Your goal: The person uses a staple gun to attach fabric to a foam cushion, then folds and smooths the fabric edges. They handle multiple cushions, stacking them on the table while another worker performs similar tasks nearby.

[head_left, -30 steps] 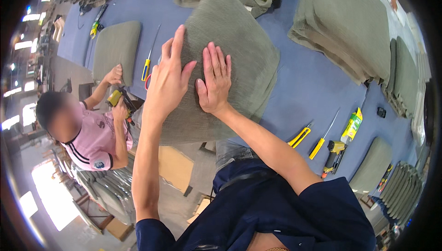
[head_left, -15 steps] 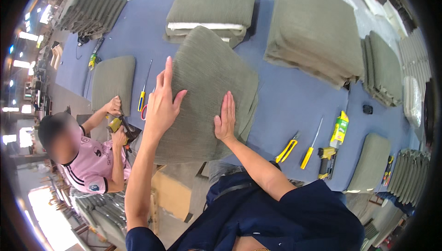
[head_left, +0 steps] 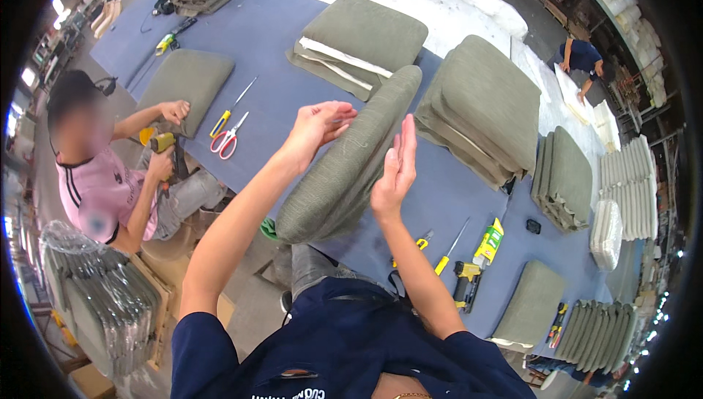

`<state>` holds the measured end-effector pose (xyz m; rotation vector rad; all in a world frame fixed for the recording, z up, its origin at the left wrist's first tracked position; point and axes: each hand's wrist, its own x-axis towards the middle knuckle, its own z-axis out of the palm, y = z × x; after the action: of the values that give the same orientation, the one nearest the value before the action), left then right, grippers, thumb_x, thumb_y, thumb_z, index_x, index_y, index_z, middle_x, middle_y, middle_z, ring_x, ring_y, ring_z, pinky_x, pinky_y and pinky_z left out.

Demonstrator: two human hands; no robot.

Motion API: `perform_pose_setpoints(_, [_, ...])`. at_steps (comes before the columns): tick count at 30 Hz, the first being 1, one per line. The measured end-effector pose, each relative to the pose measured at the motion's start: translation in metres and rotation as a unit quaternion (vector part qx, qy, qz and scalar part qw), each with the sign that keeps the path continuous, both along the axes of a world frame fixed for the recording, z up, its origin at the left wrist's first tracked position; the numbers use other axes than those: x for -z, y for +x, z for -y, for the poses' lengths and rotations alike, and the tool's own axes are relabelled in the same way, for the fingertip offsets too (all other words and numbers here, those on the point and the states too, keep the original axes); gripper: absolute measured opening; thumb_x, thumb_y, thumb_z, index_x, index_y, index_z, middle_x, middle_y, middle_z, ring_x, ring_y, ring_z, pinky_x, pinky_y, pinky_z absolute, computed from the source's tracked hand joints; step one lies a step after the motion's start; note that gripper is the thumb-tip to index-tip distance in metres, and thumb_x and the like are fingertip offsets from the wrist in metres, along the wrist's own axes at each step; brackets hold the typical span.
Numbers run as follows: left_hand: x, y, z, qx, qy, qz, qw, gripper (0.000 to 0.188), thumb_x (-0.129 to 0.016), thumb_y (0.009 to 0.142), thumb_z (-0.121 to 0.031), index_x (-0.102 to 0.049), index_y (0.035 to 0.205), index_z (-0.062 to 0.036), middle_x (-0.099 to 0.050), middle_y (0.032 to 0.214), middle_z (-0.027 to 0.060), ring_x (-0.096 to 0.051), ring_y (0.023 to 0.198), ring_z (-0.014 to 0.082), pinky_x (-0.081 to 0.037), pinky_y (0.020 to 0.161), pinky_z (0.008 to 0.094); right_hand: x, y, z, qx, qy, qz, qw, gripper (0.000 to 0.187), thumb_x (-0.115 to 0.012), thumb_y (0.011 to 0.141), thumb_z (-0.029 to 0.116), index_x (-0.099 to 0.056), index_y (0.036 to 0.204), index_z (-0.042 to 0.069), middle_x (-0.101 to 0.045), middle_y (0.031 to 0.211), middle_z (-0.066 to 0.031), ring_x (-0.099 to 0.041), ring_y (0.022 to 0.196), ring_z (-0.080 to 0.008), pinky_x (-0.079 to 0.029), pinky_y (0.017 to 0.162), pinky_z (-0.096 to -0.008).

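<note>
An olive green seat cushion [head_left: 344,172] stands tilted up on its edge on the blue table [head_left: 278,40], right in front of me. My left hand [head_left: 316,127] curls its fingers over the cushion's upper left face. My right hand [head_left: 395,168] is flat, fingers together, pressed against the cushion's right side. The cushion's lower end hangs past the table's near edge, above my lap.
A person in a pink shirt [head_left: 99,194] sits at the left, holding a yellow power tool [head_left: 157,139] beside another cushion [head_left: 187,80]. Red scissors [head_left: 228,139] and a yellow cutter [head_left: 220,122] lie near them. Cushion stacks [head_left: 483,106] stand behind; yellow screwdrivers [head_left: 445,258] and a drill [head_left: 465,285] lie at the right.
The cushion lay flat under both palms; now it is raised on edge between my hands. My view has tilted up toward the far end of the table.
</note>
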<state>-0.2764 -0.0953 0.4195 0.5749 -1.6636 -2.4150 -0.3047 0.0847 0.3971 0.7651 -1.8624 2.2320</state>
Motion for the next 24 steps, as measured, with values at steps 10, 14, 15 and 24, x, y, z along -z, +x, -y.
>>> perform_pose_setpoints(10, [0.009, 0.058, -0.024, 0.118, -0.180, 0.005, 0.977, 0.075, -0.037, 0.112, -0.053, -0.040, 0.155, 0.0073, -0.049, 0.156, 0.0212, -0.043, 0.147, 0.0269, -0.028, 0.124, 0.0368, -0.008, 0.039, 0.048, 0.095, 0.016, -0.063, 0.993, 0.056, -0.034, 0.105, 0.014, -0.036, 0.156, -0.010, -0.040, 0.162, -0.0239, -0.035, 0.153, -0.0359, -0.028, 0.125, -0.0448])
perform_pose_setpoints(14, [-0.027, 0.078, -0.017, 0.121, -0.389, 0.174, 0.896, 0.080, -0.029, 0.109, -0.061, -0.037, 0.159, 0.0006, -0.040, 0.161, 0.0277, -0.037, 0.152, 0.0404, -0.026, 0.125, 0.0435, 0.012, 0.031, 0.072, 0.060, -0.004, -0.096, 0.994, 0.057, -0.034, 0.107, 0.020, -0.038, 0.155, -0.011, -0.041, 0.161, -0.0246, -0.034, 0.152, -0.0406, -0.024, 0.126, -0.0501])
perform_pose_setpoints(15, [-0.037, 0.081, -0.018, 0.111, -0.431, 0.185, 0.876, 0.074, -0.033, 0.109, -0.057, -0.037, 0.159, -0.0018, -0.043, 0.158, 0.0293, -0.046, 0.142, 0.0454, -0.034, 0.120, 0.0486, 0.023, 0.029, 0.073, 0.063, 0.028, -0.118, 0.991, 0.058, -0.034, 0.107, 0.022, -0.038, 0.155, -0.010, -0.040, 0.162, -0.0247, -0.034, 0.152, -0.0410, -0.023, 0.126, -0.0506])
perform_pose_setpoints(24, [-0.027, 0.084, -0.025, 0.005, -0.711, 0.177, 0.681, 0.070, -0.066, 0.100, -0.026, -0.031, 0.158, -0.0085, -0.052, 0.137, 0.0308, -0.071, 0.076, 0.0491, -0.059, 0.066, 0.0553, 0.162, 0.013, 0.066, 0.074, 0.122, -0.082, 0.986, 0.064, -0.032, 0.108, 0.031, -0.032, 0.159, -0.008, -0.028, 0.168, -0.0260, -0.024, 0.157, -0.0425, -0.020, 0.128, -0.0493])
